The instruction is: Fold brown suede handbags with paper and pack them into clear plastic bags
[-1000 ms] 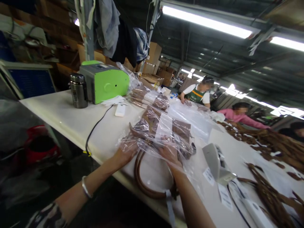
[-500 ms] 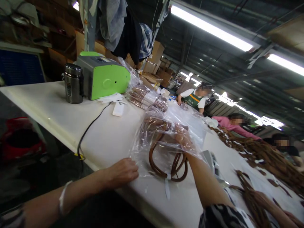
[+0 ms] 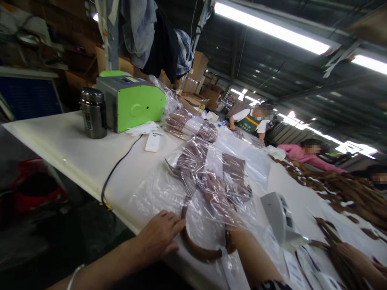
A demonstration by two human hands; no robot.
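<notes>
I'm at a wide white worktable [image 3: 54,139] in what looks like a factory workshop. Long tube lights [image 3: 269,28] hang under a dark, high roof [image 3: 290,72], with more rows glowing far off. Cardboard boxes [image 3: 197,68] are piled behind. Brown goods in clear plastic [image 3: 233,171] lie before me; to the right spreads a heap of brown pieces [image 3: 344,189]. Beyond, a person in a green apron [image 3: 249,122] and another in pink [image 3: 294,151] work alongside.

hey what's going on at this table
Someone's right hand is under clear plastic, at a brown bundle. Their left hand is at a brown loop near the edge of the table. A green-and-grey machine and a metal flask stand farther off.
</notes>
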